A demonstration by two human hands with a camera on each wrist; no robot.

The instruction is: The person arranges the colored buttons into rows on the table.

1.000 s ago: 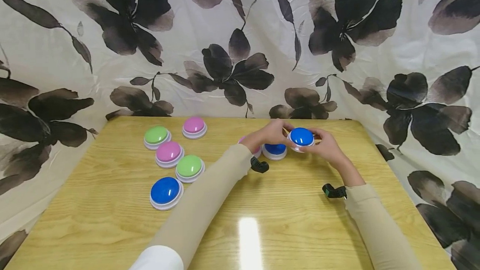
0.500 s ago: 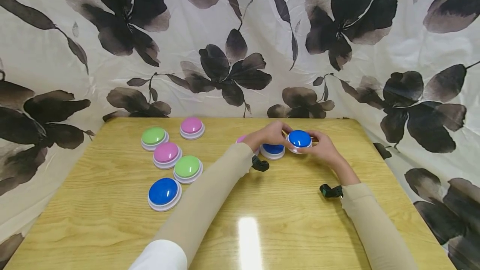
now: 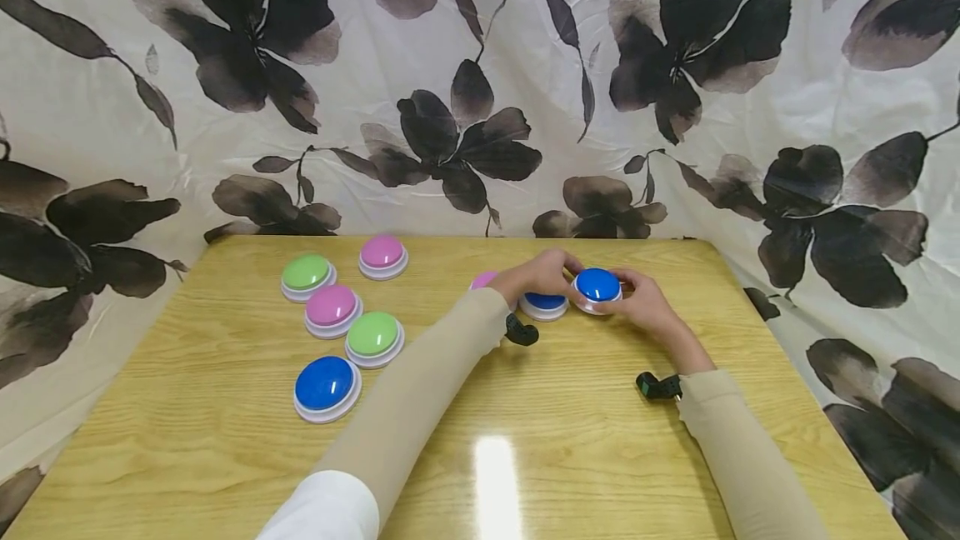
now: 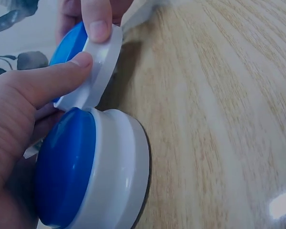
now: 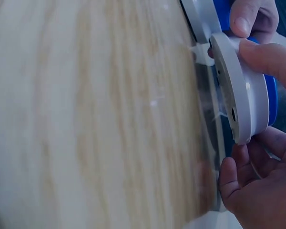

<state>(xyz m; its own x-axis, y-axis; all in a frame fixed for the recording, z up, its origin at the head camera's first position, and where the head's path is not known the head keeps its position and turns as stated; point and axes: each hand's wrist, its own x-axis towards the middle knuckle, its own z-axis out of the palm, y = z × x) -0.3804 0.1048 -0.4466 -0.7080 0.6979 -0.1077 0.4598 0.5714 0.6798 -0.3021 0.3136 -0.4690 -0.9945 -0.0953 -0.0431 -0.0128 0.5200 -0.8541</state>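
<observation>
In the head view, a round, blue-domed push button with a white plastic base [image 3: 597, 283] was held in both hands, pinched between the left hand [image 3: 550, 273] and the right hand [image 3: 643, 300], at the right rear of the wood-grain table [image 3: 562, 440]. To its left stood a second blue-domed button [image 3: 543, 307] and a partly hidden pink-domed button [image 3: 483, 279]. The row was judged incomplete, with the held button yet to be released. Farther left, a loose cluster was formed by five similar white-based buttons. Little room was left before the far edge, backed by a floral cloth [image 3: 487, 15]; bare wood was seen in front and toward the right edge.

In the left wrist view, the white rim was pressed by the left thumb, just beside the second button; whether they touched could not be told.

In the right wrist view, the held button was seen tilted, its underside partly exposed and apparently raised, its rim gripped by right thumb and fingers.
</observation>
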